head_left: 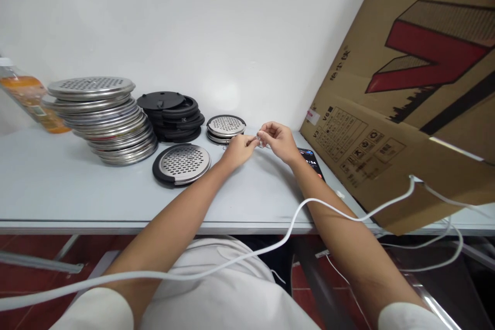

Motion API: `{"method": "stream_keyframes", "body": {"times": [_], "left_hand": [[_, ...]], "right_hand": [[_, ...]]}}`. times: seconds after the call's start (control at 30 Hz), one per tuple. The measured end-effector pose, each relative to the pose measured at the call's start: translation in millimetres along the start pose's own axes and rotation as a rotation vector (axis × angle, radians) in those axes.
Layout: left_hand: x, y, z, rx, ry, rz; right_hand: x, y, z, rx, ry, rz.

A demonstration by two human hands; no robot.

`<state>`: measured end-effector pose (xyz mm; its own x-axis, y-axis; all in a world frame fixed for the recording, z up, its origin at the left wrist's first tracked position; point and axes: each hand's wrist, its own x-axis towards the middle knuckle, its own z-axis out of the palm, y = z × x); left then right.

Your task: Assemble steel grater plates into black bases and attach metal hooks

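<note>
My left hand [240, 149] and my right hand [279, 141] meet above the far part of the table, fingertips pinched close together. Between them is a small shiny metal piece [259, 139], perhaps bent wire, too small to name. Just left of my hands lies a low pile of round perforated metal grater discs [226, 126] with black rims. Nearer to me, beside my left forearm, rests another perforated disc [184, 164] with a black edge piece. A phone [310, 161] with a lit screen lies partly behind my right wrist.
A tall leaning stack of metal discs [112, 124] stands at the left, with black round parts [170, 113] beside it. Behind is a bottle of orange drink [33, 95]. A large cardboard box [386, 129] bounds the right side. A white cable [288, 229] crosses over my forearms.
</note>
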<state>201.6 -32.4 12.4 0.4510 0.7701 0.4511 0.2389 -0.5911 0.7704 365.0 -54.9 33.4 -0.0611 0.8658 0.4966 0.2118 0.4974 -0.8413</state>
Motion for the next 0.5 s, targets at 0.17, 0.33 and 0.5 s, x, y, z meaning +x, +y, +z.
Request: {"method": "stream_keyframes", "body": {"times": [0.17, 0.33, 0.5], "left_hand": [[-0.5, 2.2, 1.1, -0.053, -0.028, -0.039], [3.4, 8.7, 4.5, -0.653, -0.177, -0.267], [4.2, 13.6, 1.9, -0.852, -0.234, -0.340]], "right_hand": [[0.7, 1.1, -7.6, -0.062, -0.161, -0.020], [0.2, -8.5, -10.4, 0.008, -0.097, -0.031], [-1.5, -12.8, -7.1, 0.097, -0.084, -0.031]]}}
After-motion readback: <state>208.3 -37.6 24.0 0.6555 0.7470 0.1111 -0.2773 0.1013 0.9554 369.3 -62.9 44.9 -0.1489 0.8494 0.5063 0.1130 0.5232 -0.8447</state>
